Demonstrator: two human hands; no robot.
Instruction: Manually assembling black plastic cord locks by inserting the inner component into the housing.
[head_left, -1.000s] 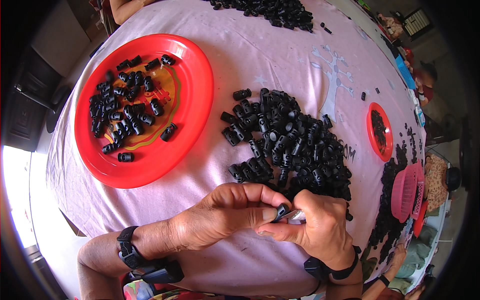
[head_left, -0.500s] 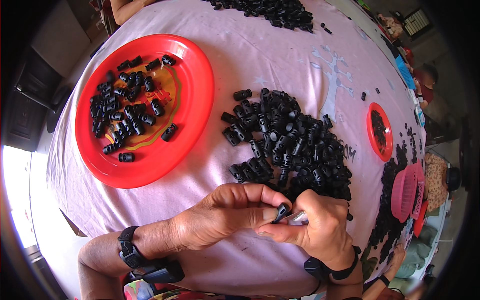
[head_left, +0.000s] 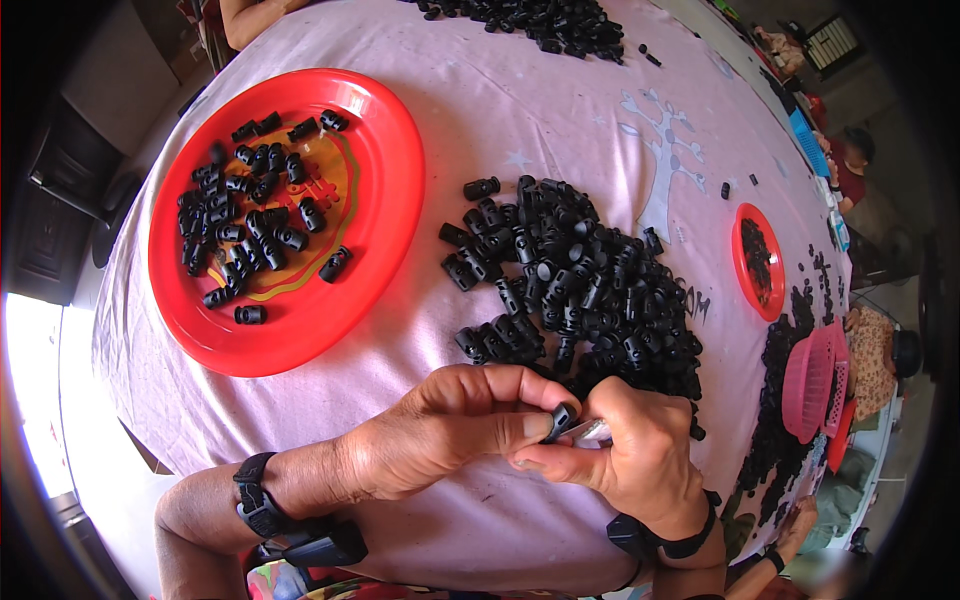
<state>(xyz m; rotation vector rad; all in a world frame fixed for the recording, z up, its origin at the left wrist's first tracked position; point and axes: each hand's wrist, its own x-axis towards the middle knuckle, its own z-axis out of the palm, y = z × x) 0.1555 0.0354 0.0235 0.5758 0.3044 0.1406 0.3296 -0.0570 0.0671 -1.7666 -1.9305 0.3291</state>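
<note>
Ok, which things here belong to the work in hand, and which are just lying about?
Seemingly in the work:
- small black piece, pinched by the left hand
- shiny item, partly hidden in the right hand
- near black pile
- large red plate holding similar pieces

Probably lying about:
- far black pile
- small red plate
- pink basket

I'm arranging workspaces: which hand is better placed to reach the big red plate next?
Likely the left hand, nearer the big red plate and pinching a black piece; the right hand holds something shiny.
</note>
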